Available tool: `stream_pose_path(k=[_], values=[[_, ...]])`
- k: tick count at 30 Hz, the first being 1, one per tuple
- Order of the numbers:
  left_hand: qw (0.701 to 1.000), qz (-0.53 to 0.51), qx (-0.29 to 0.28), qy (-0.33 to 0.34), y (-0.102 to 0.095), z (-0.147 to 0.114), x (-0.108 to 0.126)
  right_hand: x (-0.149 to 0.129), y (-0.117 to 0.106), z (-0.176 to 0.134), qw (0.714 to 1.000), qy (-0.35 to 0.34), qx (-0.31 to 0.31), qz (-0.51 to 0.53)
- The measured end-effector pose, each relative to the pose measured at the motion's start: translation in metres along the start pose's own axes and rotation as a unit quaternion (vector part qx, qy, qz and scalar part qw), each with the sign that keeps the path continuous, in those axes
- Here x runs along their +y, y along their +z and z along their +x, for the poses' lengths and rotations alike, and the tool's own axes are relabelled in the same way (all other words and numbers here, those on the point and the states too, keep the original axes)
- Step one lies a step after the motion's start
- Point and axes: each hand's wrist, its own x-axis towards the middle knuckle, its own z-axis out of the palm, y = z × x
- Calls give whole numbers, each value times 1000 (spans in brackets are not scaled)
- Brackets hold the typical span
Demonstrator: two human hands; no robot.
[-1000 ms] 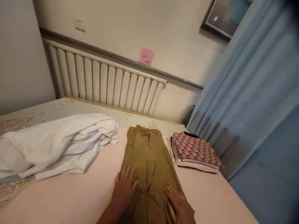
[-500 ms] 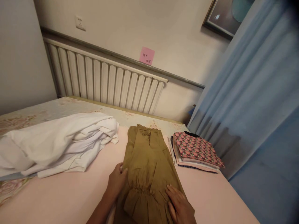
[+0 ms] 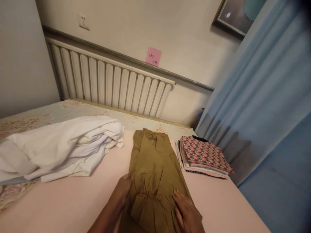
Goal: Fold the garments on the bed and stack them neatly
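Observation:
An olive-brown garment (image 3: 155, 161) lies lengthwise on the pink cloth, folded narrow, with a small tie near its far end and a gathered, ruffled part close to me. My left hand (image 3: 123, 187) is closed on the garment's left edge; the fingertips are tucked out of sight against the fabric. On the near right side, my right hand (image 3: 187, 210) rests flat, its fingers stretched over the fabric. The garment's nearest end runs out of the frame.
A crumpled white cloth heap (image 3: 65, 145) lies to the left. To the right sits a stack of folded clothes (image 3: 206, 155), a pink-patterned piece on top. Behind the bed are a radiator (image 3: 109, 77) and wall; a blue curtain (image 3: 262, 106) hangs along the right.
My left hand has shifted slightly nearer to me and turned along the garment's left edge, its fingers now less visible. My right hand stays in nearly the same place.

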Motion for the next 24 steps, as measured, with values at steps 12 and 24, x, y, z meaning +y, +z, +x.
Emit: stream_pose_path(k=[12, 24], values=[[999, -38, 5, 3, 4, -7, 8, 1, 1, -3, 1000, 16, -5, 22], [1000, -26, 2, -13, 5, -7, 4, 7, 13, 189, 977, 170, -72, 109]])
